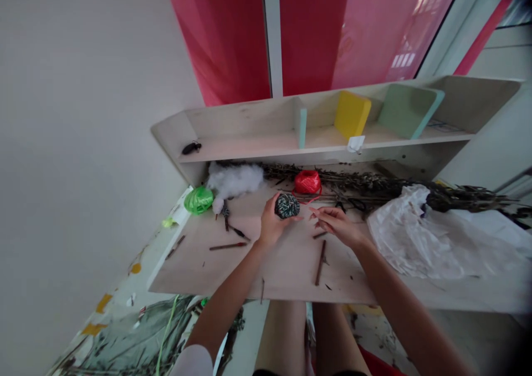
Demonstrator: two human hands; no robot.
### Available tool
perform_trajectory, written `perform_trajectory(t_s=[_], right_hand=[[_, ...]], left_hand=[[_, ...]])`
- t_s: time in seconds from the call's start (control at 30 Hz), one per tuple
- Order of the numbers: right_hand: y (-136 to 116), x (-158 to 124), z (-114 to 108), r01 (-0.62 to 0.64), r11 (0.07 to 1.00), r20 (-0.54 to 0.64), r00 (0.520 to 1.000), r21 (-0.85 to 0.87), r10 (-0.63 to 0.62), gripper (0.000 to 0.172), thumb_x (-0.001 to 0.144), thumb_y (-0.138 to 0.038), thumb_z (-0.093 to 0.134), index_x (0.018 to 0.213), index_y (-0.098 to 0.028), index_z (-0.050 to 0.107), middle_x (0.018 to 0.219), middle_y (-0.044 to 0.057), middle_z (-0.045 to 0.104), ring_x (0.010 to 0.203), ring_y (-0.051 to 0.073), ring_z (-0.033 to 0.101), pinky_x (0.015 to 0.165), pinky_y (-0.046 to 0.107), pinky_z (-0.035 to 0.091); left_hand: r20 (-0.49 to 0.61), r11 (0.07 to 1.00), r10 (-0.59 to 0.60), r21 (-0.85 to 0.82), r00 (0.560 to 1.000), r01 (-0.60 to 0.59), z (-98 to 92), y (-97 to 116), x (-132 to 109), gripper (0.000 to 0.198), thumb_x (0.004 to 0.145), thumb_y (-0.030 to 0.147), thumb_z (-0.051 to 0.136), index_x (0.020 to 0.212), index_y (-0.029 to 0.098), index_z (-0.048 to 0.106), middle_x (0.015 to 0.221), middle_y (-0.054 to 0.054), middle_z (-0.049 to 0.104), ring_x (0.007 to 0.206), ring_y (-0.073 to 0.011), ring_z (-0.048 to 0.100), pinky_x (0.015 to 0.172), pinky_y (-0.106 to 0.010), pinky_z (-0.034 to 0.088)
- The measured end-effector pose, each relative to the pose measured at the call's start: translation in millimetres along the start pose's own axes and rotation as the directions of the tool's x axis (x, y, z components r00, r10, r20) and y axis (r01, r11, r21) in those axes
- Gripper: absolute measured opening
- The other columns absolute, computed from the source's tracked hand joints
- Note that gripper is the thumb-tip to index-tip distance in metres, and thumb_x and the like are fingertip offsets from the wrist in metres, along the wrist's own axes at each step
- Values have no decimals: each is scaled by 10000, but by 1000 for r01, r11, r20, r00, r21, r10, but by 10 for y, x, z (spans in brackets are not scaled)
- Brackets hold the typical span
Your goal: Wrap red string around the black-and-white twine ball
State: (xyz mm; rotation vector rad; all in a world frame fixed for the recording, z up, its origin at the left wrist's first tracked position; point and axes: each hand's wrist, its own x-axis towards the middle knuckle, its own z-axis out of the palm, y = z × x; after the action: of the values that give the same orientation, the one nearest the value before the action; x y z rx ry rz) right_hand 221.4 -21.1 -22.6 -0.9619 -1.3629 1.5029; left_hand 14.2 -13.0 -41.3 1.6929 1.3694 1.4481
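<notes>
My left hand (pixel 272 223) is wrapped round a dark ball of twine (pixel 287 205) flecked with white, held just above the wooden desk (pixel 199 271). To its right, my right hand (pixel 336 223) has its fingers pinched together, seemingly on a thin strand running from the ball; the strand itself is too fine to see. A brown stick (pixel 320 262) lies on the desk below my right hand. Behind the ball sits a red roll of plastic string (pixel 307 181).
A green string ball (pixel 198 200) and white fluffy stuffing (pixel 233 180) lie at the left. Dry branches (pixel 374 182) run along the back under a shelf (pixel 249 146) with yellow and green dividers. A white plastic sheet (pixel 436 235) covers the right side. Short sticks (pixel 228 246) are scattered around.
</notes>
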Motion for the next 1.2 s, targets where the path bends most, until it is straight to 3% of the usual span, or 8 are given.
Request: perform_trajectory(t_s=[0.1, 0.3, 0.53, 0.73, 0.87, 0.97, 1.07, 1.2], right_hand=[[-2, 2, -14, 89, 995, -31, 995, -49, -91, 364, 668, -545, 702, 624, -186, 657, 541, -6, 540, 537, 116, 464, 669, 321, 473], [-39, 2, -2, 150, 984, 1, 989, -93, -151, 404, 696, -547, 680, 528, -186, 616, 645, 28, 600, 746, 174, 575, 827, 346, 444], [-5, 13, 5, 27, 1000, -61, 998, 6, -26, 376, 607, -546, 741, 666, -182, 667, 697, 33, 646, 596, 126, 520, 569, 270, 402], [79, 79, -66, 82, 997, -151, 985, -7, -82, 399, 625, -542, 728, 552, -176, 587, 692, 41, 637, 750, 170, 581, 725, 299, 438], [110, 89, -69, 40, 996, -137, 990, 82, -28, 387, 611, -560, 733, 649, -187, 638, 710, 39, 625, 685, 155, 554, 707, 313, 457], [72, 64, -51, 38, 993, -153, 988, 108, -21, 369, 604, -539, 745, 688, -191, 657, 701, 28, 600, 591, 119, 482, 597, 283, 434], [11, 33, -55, 42, 994, -198, 980, 99, -21, 336, 606, -509, 751, 690, -197, 661, 687, 11, 577, 523, 80, 382, 492, 240, 330], [-23, 16, -75, 38, 992, -169, 985, 124, -16, 312, 637, -493, 735, 683, -194, 655, 572, -27, 474, 472, 55, 232, 450, 235, 189]], left_hand=[[136, 971, 156, 158, 978, -177, 0, 24, -32, 862, 557, 391, 824, 1315, 222, 449, 1299, -115, 519, 1209, -267, 494, 1041, -416, 382], [251, 916, 185, 306, 950, -259, 5, 53, -72, 772, 675, 302, 746, 1360, 269, 393, 1356, -91, 474, 1241, -256, 472, 1035, -417, 401], [316, 849, 283, 356, 905, -390, 24, 85, -112, 666, 752, 205, 647, 1360, 248, 381, 1401, -94, 417, 1272, -236, 420, 1067, -417, 367], [140, 863, 272, 402, 952, -306, -15, 57, -90, 684, 757, 115, 581, 1386, 263, 357, 1432, -89, 366, 1307, -253, 364, 1094, -436, 316], [35, 901, 226, 371, 974, -223, -88, 49, -27, 673, 754, 127, 584, 1378, 260, 370, 1423, -92, 369, 1313, -257, 355, 1099, -431, 297], [140, 919, 217, 303, 966, -251, -134, 60, 18, 690, 735, 151, 620, 1374, 255, 382, 1413, -97, 385, 1306, -249, 368, 1101, -419, 289], [332, 948, 216, 154, 918, -278, -161, 101, 36, 737, 675, 216, 716, 1353, 244, 428, 1350, -105, 462, 1254, -249, 434, 1081, -403, 317], [487, 990, 130, -22, 864, -137, -165, 193, 3, 806, 568, 305, 814, 1306, 216, 504, 1289, -121, 533, 1187, -268, 506, 1039, -393, 368]])
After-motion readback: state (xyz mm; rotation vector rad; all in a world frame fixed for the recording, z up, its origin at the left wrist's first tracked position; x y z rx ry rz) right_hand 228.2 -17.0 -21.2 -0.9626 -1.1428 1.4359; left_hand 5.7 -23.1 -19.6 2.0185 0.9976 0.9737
